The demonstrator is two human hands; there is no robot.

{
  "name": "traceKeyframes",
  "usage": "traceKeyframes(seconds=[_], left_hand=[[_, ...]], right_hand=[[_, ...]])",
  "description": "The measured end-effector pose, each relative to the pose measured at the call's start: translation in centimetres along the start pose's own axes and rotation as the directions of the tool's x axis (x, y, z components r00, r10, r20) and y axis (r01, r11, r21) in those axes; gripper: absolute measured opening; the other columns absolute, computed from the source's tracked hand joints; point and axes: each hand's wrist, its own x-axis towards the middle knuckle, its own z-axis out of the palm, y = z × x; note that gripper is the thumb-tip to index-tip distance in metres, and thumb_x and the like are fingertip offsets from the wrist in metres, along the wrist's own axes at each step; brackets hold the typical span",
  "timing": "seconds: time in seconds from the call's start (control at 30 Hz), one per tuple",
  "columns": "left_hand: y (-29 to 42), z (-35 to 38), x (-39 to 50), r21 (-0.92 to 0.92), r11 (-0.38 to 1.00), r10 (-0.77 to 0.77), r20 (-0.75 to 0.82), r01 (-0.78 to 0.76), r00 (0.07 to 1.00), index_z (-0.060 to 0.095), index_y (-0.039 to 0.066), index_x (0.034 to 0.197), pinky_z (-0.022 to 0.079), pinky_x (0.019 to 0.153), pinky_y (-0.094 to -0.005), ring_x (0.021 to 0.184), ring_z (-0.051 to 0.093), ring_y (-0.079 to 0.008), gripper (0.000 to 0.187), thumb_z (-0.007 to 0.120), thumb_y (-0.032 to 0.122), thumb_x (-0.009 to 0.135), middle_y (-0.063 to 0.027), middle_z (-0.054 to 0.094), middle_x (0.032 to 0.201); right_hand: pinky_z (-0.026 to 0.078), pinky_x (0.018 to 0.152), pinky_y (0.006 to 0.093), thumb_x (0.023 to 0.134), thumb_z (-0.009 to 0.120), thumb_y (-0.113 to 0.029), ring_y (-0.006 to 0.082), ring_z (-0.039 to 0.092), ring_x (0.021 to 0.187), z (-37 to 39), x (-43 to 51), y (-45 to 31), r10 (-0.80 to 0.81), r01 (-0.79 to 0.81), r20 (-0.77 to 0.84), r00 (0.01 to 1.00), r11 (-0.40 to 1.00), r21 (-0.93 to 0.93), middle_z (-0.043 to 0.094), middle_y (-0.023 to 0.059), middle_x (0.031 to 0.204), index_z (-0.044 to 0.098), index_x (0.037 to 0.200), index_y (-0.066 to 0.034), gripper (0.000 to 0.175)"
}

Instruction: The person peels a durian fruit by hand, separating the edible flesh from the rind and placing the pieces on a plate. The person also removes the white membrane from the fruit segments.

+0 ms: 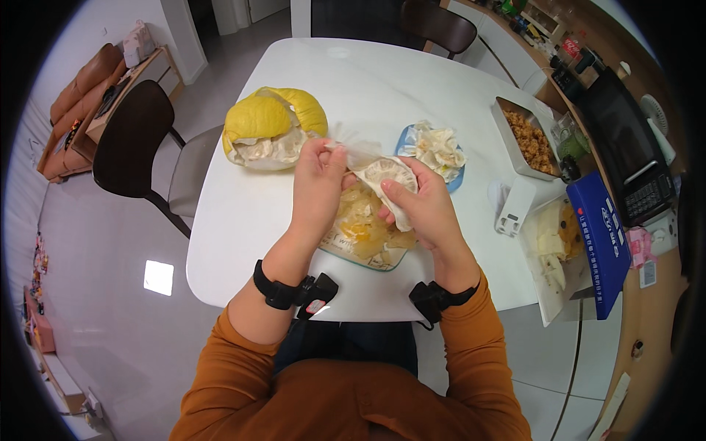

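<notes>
Both hands are raised over a plate (376, 266) heaped with peeled pomelo flesh (358, 220). My right hand (427, 201) holds a pomelo segment (389, 175), its whitish membrane partly loose. Between the fingertips of my left hand (320, 179) is a thin, pale piece of membrane, pinched and stretched from the segment. Beyond my left hand sits a partly peeled pomelo (262, 124), its yellow rind folded over the white pith. A blue dish (456, 182) piled with membrane scraps (433, 144) stands behind my right hand.
At the table's right are a metal tray (499, 118) of brown crumbly food, a white device (513, 206) and an open box with a blue lid (598, 242), food inside. A dark chair (132, 140) stands at the left. A microwave (618, 143) is on the right-hand counter.
</notes>
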Motion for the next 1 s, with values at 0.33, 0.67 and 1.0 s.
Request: traceKeyframes(seconds=[0.33,0.67,1.0], left_hand=[[0.9,-1.4,0.2,0.420,0.907,-0.161,0.254,0.041,0.954,0.064,-0.002,0.100,0.048,0.060,-0.0211,0.067,0.058,-0.0088,0.016,0.056,0.010,0.093,-0.0051,0.065,0.083],[0.6,-1.2,0.0,0.595,0.777,0.002,0.325,-0.206,0.946,0.060,-0.001,0.092,0.042,0.056,-0.0218,0.061,0.051,-0.0071,0.008,0.057,0.006,0.092,-0.0001,0.057,0.070],[0.2,-1.4,0.4,0.602,0.763,0.048,0.311,-0.236,0.949,0.061,0.000,0.094,0.048,0.059,-0.0303,0.060,0.060,-0.0179,0.013,0.056,-0.004,0.082,-0.0115,0.065,0.072]], right_hand=[[0.048,0.049,0.0226,0.093,0.059,-0.014,0.0104,0.060,0.057,-1.6,0.2,-0.3,0.070,-0.085,0.174,0.982,0.993,0.080,0.064,0.0076,0.088,0.050,0.124,0.0017,0.036],[0.041,0.039,0.0217,0.087,0.067,-0.020,0.0090,0.052,0.045,-3.6,1.0,0.2,0.151,-0.229,0.439,0.886,0.965,0.129,0.064,0.0073,0.081,0.053,0.118,0.0058,0.043],[0.045,0.044,0.0226,0.087,0.066,-0.015,0.0098,0.055,0.050,-3.6,0.4,-0.2,0.192,-0.227,0.566,0.802,0.974,-0.008,0.064,0.0068,0.080,0.055,0.118,0.0041,0.038]])
